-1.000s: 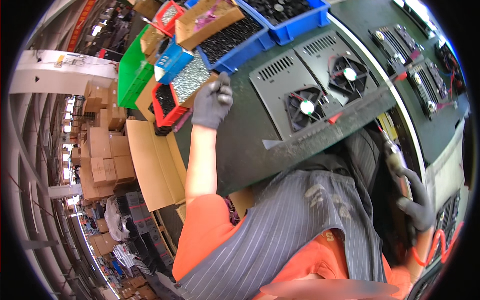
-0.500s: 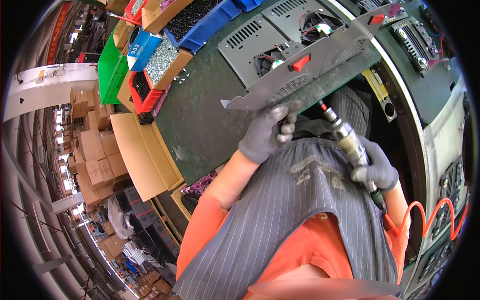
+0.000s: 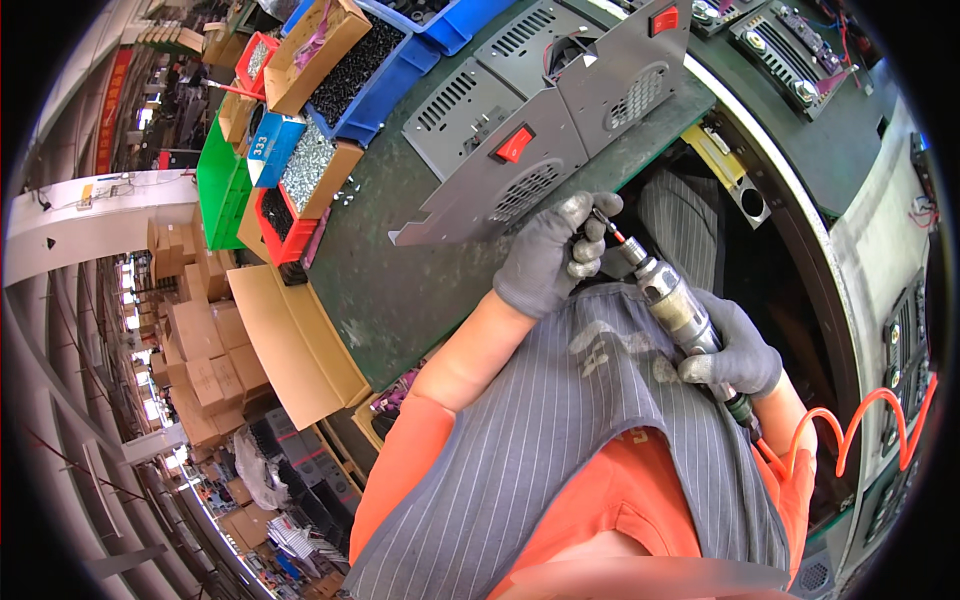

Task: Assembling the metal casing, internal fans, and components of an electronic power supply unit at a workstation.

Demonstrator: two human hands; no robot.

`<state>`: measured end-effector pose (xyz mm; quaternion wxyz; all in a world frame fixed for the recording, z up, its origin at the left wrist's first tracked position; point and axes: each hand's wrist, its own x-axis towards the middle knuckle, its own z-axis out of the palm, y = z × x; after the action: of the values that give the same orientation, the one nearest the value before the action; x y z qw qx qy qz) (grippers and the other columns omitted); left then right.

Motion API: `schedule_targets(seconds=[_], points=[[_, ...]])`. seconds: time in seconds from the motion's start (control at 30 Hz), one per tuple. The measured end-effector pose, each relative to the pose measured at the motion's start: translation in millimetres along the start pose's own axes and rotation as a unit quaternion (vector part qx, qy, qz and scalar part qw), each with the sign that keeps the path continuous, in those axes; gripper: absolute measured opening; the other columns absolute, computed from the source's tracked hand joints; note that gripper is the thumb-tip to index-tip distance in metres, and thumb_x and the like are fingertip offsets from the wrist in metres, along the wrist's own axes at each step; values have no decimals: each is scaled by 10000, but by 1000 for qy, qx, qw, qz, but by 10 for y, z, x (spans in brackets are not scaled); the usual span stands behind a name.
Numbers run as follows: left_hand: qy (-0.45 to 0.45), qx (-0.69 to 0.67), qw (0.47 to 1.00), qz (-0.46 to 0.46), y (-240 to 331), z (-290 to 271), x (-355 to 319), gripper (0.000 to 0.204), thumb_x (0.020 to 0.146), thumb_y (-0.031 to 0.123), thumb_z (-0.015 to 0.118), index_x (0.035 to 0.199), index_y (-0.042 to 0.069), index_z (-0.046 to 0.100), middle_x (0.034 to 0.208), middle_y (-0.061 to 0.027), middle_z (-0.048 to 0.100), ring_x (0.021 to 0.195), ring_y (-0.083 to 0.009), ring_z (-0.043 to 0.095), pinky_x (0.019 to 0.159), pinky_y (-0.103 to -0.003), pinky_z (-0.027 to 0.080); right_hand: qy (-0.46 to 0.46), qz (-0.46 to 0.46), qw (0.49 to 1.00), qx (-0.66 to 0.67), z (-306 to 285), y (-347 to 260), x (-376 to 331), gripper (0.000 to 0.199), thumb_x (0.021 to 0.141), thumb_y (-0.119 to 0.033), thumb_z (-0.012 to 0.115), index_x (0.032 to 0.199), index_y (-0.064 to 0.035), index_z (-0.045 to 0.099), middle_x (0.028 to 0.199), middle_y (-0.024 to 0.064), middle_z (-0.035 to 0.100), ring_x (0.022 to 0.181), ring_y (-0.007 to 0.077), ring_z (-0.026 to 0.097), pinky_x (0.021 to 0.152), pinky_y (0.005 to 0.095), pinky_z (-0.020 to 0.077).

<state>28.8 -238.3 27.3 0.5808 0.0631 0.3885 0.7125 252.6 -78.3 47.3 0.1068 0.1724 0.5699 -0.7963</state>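
Observation:
My right hand [image 3: 738, 350], in a grey glove, is closed around a pneumatic screwdriver [image 3: 680, 308] with an orange coiled air hose. Its bit points up and left, the tip right at the fingertips of my left hand [image 3: 552, 250]. That grey-gloved hand is closed, thumb and forefinger pinched together by the bit; anything small between them is hidden. Just beyond it, two grey sheet-metal panels [image 3: 470, 192] stand on the bench, each with a red rocker switch [image 3: 515, 144] and a round vent grille. Flat slotted metal plates [image 3: 450, 110] lie behind them.
At the far left are a red bin [image 3: 285, 228] of dark screws, a cardboard box [image 3: 325, 172] of silvery screws and a blue bin [image 3: 365, 80] of black screws. An open carton [image 3: 295, 345] leans by the bench's left edge. More assemblies [image 3: 790, 60] sit at the right.
The screwdriver's bit has come to my left hand's fingertips; before, they were apart. The panels, bench and bins appear shifted as the view has turned.

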Motion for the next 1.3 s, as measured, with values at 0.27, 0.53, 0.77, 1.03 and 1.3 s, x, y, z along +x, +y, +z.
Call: schedule_targets(seconds=[0.27, 0.53, 0.77, 1.03, 1.3], points=[[-27, 244, 969, 10, 69, -28, 14, 497, 1014, 428, 536, 1242, -7, 614, 762, 36, 554, 648, -32, 475, 553, -187, 410, -18, -17, 1000, -17, -125, 64, 17, 848, 608, -364, 889, 1282, 32, 561, 1060, 57, 612, 935, 138, 571, 851, 295, 476], [-279, 604, 653, -361, 971, -495, -453, 494, 952, 439, 637, 1184, 4, 674, 1151, -119, 711, 1068, -208, 645, 945, -358, 485, 121, -52, 991, -6, -411, 24, 20, 818, 566, -382, 859, 1206, 41, 577, 939, 2, 597, 842, 110, 527, 779, 268, 445], [70, 949, 280, 131, 2047, -497, 54, 385, 816, 204, 671, 1194, 146, 623, 928, -97, 658, 875, -294, 679, 737, -430, 552, 161, -24, 987, 5, -464, -51, 43, 865, 563, -442, 890, 1196, 40, 550, 864, 18, 602, 713, 101, 562, 649, 246, 457], [-70, 932, 253, 252, 1679, -169, 1462, 153, 895, 162, 567, 994, 124, 677, 881, -93, 668, 822, -290, 691, 690, -419, 545, 181, 13, 983, 14, -342, -200, 39, 908, 524, -428, 916, 1204, 46, 545, 863, 18, 602, 706, 105, 574, 633, 248, 471], [-111, 890, 294, 331, 1592, -318, 1388, 131, 850, 228, 636, 933, 127, 646, 809, -73, 625, 796, -279, 653, 657, -440, 515, 210, 30, 977, -27, -543, -480, -19, 918, 508, -415, 922, 1218, 32, 550, 823, 17, 608, 691, 110, 581, 636, 252, 469]])
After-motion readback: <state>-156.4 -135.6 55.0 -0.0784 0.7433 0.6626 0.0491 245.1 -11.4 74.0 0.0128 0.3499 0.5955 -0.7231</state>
